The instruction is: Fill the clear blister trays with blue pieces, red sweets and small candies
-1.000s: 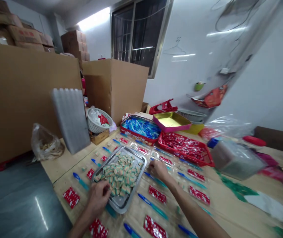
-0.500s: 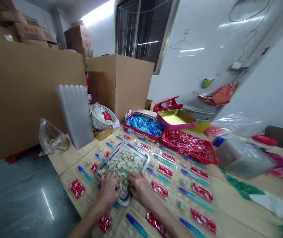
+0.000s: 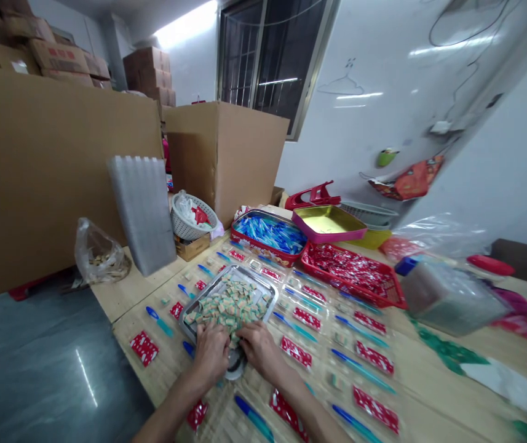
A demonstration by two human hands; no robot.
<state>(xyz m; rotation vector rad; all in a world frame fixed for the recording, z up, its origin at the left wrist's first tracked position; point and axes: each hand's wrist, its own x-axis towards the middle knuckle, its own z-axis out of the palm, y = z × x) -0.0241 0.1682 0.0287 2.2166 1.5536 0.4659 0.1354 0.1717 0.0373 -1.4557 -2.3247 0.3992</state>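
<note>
A metal tray (image 3: 270, 300) holds a heap of small beige-and-green pieces (image 3: 230, 301). My left hand (image 3: 213, 351) is at the near left part of the tray, its fingers curled down against the pieces. Close beside it, my right hand (image 3: 259, 346) dips over the near right edge, fingers bent and pressed together among the pieces. What lies between the fingertips of either hand is hidden. Around the tray sit clear plastic blister trays, each with a blue tool (image 3: 295, 326) and a red white-spotted packet (image 3: 296, 351); some also hold a small beige-and-green piece (image 3: 336, 380).
Behind the tray stand a tin of blue tools (image 3: 270, 234), a red basket of packets (image 3: 395, 289) and a pink-rimmed tin (image 3: 330, 237). Stacked clear trays (image 3: 143, 215) rise at the left beside a plastic bag (image 3: 101, 258). Large cardboard boxes (image 3: 249, 147) stand beyond.
My left hand has shifted slightly right, closer to my right hand, and its fingers are more curled. My right hand stays nearly in place. The view has shifted slightly.
</note>
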